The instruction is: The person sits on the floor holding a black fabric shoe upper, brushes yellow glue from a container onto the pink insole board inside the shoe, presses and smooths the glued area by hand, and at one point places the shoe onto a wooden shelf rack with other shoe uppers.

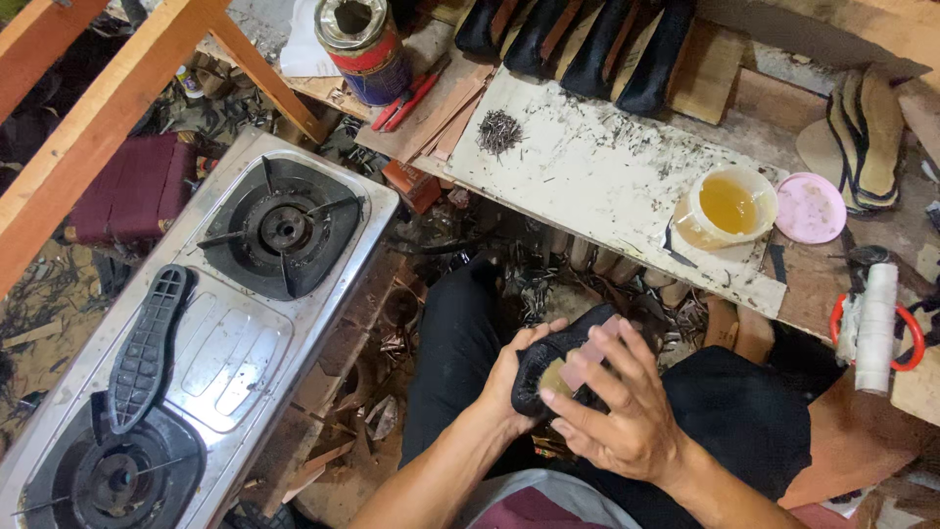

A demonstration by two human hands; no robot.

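Note:
Over my lap I hold a black shoe upper [548, 360] with a pale insole showing at its underside. My left hand [511, 380] grips it from the left side, fingers curled around its edge. My right hand [619, 407] lies over it from the right, fingers spread and pressing on the pinkish insole. Both hands sit between my knees, in front of the workbench.
A two-burner steel gas stove [230, 323] stands at left with a black shoe sole [145, 348] lying on it. The white work board [607, 176] carries a pile of small nails [499, 130] and a tub of yellow glue [732, 204]. Black shoes [587, 44], a tin can [364, 44], a pink lid [810, 208].

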